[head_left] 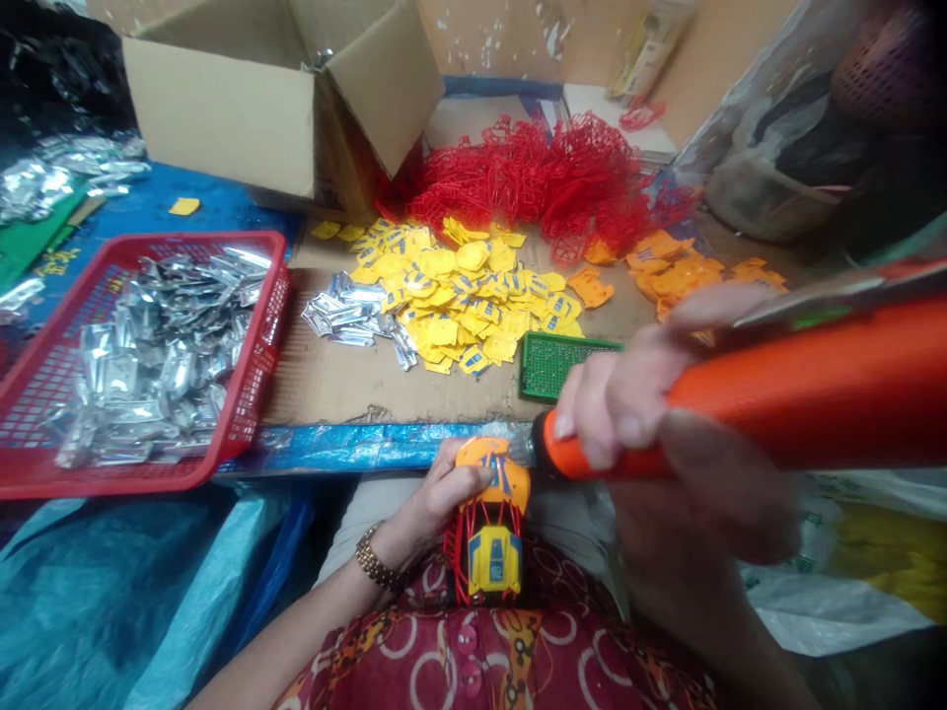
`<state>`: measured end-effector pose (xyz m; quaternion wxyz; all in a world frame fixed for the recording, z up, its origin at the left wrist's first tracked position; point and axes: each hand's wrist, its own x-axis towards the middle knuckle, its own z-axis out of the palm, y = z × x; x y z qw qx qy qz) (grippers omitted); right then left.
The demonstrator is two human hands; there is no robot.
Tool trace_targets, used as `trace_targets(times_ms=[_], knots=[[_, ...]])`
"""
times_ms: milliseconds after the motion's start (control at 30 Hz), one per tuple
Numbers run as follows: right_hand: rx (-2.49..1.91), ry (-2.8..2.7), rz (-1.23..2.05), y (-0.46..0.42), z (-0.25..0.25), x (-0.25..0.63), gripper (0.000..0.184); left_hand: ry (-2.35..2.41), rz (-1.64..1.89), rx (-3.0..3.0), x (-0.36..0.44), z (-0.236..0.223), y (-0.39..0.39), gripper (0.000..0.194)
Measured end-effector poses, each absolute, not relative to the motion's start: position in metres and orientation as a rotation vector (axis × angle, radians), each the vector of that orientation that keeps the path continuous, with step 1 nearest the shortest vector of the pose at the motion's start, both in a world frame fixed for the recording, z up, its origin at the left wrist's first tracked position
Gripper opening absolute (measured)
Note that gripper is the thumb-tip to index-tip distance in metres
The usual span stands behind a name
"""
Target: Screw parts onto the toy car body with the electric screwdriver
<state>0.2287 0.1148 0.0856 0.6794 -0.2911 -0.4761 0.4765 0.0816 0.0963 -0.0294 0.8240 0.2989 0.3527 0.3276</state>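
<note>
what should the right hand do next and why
Probably ease the orange tool onto the orange panel with the right hand: the tool's metal tip is at the panel's edge, and the left hand grips the panel with its thumb on top, which should steady it. Whether tip and panel touch is unclear.

In the lower centre we observe the left hand (436, 501) gripping a toy car (495, 560) of orange, red and yellow parts; at right, the right hand (640, 380) grasps an orange tool (821, 385), its metal tip (524, 451) at the car's upper end. We note yellow pieces (470, 296) heaped mid-frame, red lattice frames (533, 177) upper centre, and silver pieces (178, 365) in a red basket (211, 471) at left.
</note>
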Motion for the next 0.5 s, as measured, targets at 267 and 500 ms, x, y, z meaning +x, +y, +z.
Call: trace_targets(times_ms=[267,500], knots=[[-0.569,-1.022,1.071,0.12,0.098,0.237,0.019,0.574,0.688,0.502,0.083,-0.029,0.096,0.049],[-0.546,-1.105,1.075,0.126,0.089,0.238,0.014,0.567,0.692,0.473,0.085,-0.029,0.095,0.051]])
